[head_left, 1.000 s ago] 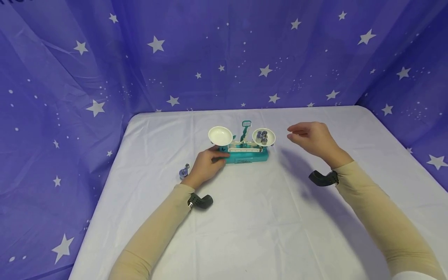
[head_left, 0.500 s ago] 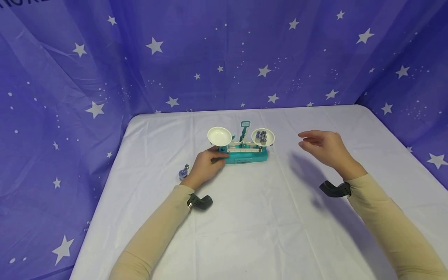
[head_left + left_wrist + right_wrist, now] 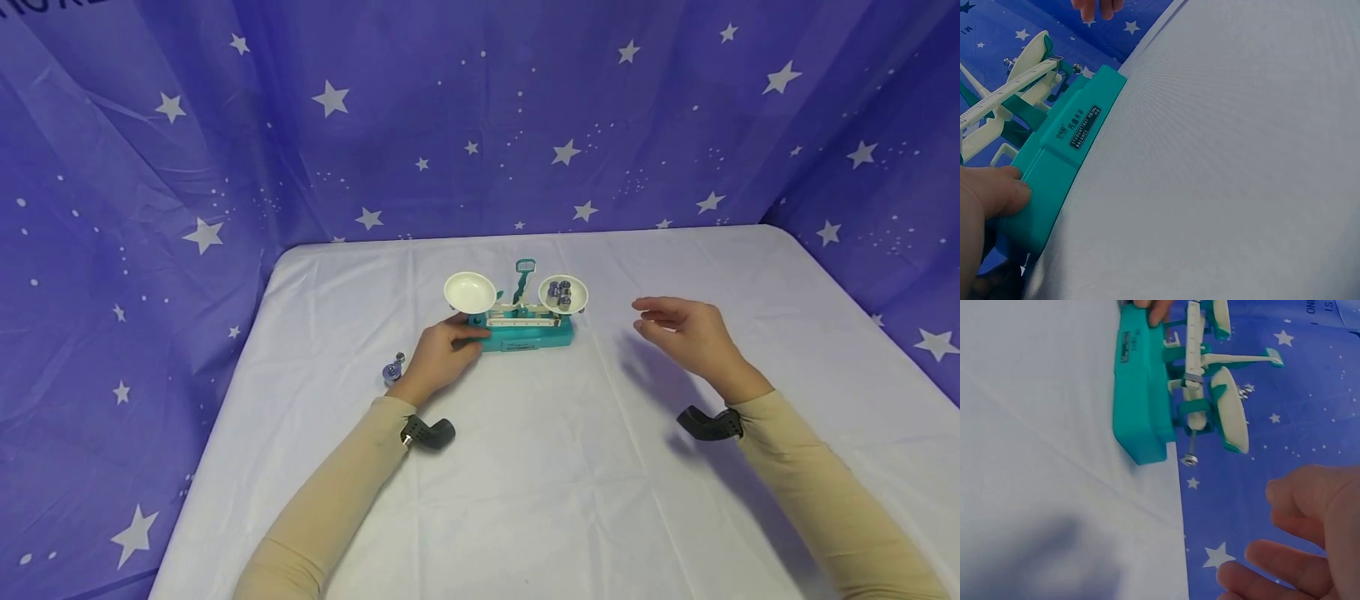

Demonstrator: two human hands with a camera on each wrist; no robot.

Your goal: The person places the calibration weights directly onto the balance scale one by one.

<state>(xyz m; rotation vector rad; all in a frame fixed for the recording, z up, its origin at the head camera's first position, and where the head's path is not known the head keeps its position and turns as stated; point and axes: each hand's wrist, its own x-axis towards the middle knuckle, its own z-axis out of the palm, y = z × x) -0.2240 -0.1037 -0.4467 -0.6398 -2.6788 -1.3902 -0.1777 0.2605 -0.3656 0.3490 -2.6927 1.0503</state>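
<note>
A teal balance scale (image 3: 527,337) stands toward the back of the white table. Its left pan (image 3: 470,293) holds nothing, while several small metal weights (image 3: 559,293) are grouped in the right pan (image 3: 578,293). My left hand (image 3: 437,358) grips the left end of the base; the left wrist view shows the thumb (image 3: 1013,195) against the teal casing, other fingers mostly hidden. Off to the right of the scale, my right hand (image 3: 692,337) hovers over the table with loosely bent fingers and nothing in them.
More metal weights (image 3: 392,371) stand on the table just left of my left wrist. A white cloth covers the table (image 3: 525,500). Behind and at the sides hangs a purple curtain (image 3: 450,100) with stars. Black wrist-camera mounts (image 3: 431,433) stick out from both sleeves.
My right hand has drawn away from the right pan to the right, then come lower and slightly back left. The left hand, the scale and the weights have stayed in place.
</note>
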